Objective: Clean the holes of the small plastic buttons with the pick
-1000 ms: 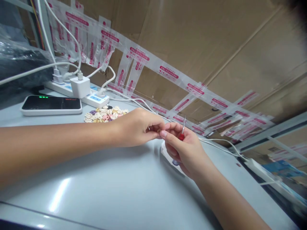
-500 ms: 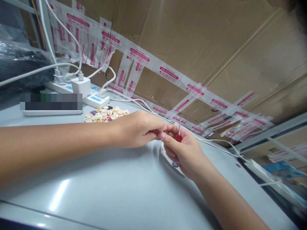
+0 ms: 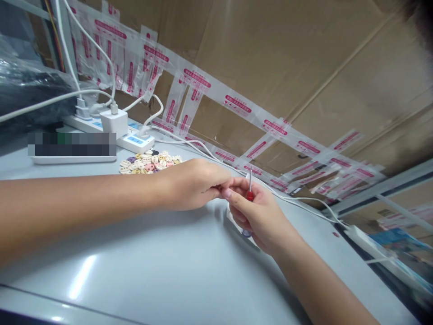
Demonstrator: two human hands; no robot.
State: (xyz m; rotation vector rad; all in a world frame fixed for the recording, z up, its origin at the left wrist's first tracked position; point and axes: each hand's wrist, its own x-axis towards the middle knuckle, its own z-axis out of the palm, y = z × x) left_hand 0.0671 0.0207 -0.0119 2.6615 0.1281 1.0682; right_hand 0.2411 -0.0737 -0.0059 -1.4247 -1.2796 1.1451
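My left hand (image 3: 192, 183) and my right hand (image 3: 259, 214) meet fingertip to fingertip above a pale grey table (image 3: 162, 253). The left fingers pinch a very small part that is mostly hidden. My right hand grips a small red-handled tool (image 3: 249, 192) with a thin metal shaft pointing up; its thumb and forefinger also touch the small part. A white flat object (image 3: 237, 221) lies under the right hand, largely covered. Just behind my left wrist sits a heap of several small coloured button-like pieces (image 3: 149, 163).
A white power strip (image 3: 131, 141) with plugs, a charger (image 3: 113, 123) and cables stands at the back left, beside a flat device (image 3: 72, 151). Taped cardboard (image 3: 270, 67) forms the back wall. A white cable (image 3: 304, 201) runs right to another strip (image 3: 365, 239).
The red-handled tool's shaft has tilted from leaning right to nearly upright and shifted slightly left. Both hands have stayed almost in place.
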